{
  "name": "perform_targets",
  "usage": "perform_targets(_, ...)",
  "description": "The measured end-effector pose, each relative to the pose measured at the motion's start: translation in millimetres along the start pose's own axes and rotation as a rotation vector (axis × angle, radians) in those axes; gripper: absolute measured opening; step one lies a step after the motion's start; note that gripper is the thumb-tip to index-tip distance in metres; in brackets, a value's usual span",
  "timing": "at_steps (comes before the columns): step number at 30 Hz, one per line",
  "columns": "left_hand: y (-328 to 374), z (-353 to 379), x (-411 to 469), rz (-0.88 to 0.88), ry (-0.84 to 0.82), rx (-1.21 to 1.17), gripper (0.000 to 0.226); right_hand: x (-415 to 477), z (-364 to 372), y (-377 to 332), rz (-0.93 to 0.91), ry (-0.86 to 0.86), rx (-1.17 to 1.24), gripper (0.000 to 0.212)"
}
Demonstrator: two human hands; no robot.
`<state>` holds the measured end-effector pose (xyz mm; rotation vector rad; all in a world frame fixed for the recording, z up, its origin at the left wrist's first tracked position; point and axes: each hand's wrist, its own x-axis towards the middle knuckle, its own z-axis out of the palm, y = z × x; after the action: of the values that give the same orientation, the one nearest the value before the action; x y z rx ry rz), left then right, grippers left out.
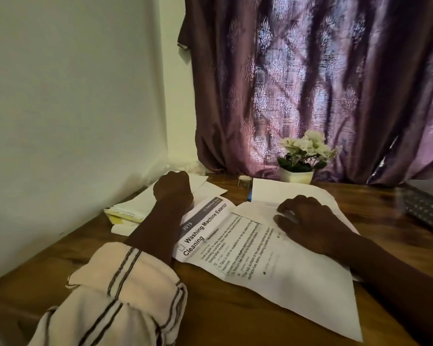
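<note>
Fingers of left hand curl, perhaps empty; right hand fingers rest apart on smooth printed sheet.

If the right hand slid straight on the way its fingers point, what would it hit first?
Probably the blue object at the sheets' edge, perhaps a pen. The right hand lies on the papers, fingers aimed up-left at it; depth is hard to judge.
</note>
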<state>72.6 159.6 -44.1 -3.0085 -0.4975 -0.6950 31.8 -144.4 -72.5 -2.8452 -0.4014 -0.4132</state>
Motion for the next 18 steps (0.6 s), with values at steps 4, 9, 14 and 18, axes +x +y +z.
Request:
perform_targets(4,7,-4,0,-0.004,0.009,0.017,0.043,-2,0,1,-0.002,-0.001,0.029,0.041)
perform_targets(9,-2,10,-1,0.015,-0.024,-0.046,0.064,-4,-1,3,-0.005,-0.022,0.065,0.042)
perform_targets(14,9,9,-2,0.081,0.034,-0.044,0.052,-4,-5,3,-0.006,-0.044,0.049,0.044)
perform_targets(18,19,-1,-9,0.040,0.138,-0.066,0.029,-7,-6,4,-0.006,-0.054,0.084,0.044)
